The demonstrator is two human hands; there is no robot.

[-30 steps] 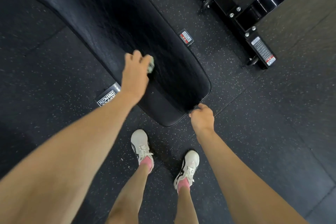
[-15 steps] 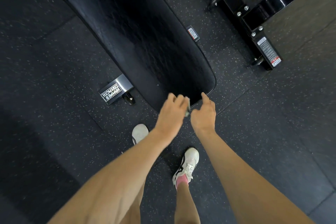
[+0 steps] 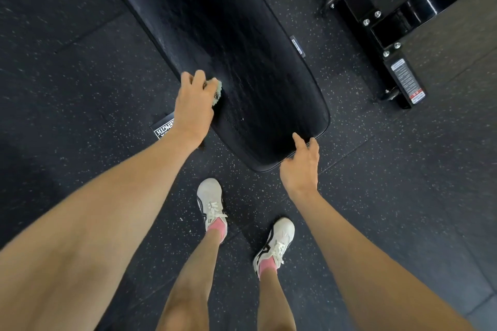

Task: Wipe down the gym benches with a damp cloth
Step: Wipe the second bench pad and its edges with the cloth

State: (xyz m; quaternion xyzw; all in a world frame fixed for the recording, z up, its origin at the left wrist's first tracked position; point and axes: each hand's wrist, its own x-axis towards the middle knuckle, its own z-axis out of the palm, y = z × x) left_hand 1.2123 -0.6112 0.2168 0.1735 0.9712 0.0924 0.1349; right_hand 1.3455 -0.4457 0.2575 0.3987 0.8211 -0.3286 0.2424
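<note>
Cloth (image 3: 217, 92): pale green, bunched, on the left edge of the bench pad (image 3: 242, 56), close to the pad's near end.
Left hand (image 3: 194, 106): fingers curled round the cloth, pressing it onto the pad.
Right hand (image 3: 301, 168): at the pad's near right corner, fingers loose and spread, tips touching the rim. I see nothing held.
Pad's long axis: runs from the rounded end by my feet away and leftward, out past the top of the view.
Relation I steer by: nearly all the pad's width lies to the right of the cloth, and most of its length lies beyond it. The left hand is the nearer one, so I judge a stroke across or away comes next.
Hard to tell: most of the cloth hides under the hand, the pad's far end is cut off, and my wrist covers part of the label (image 3: 162, 127) beside the pad. I cannot tell damp sheen from the pad's own grain.
</note>
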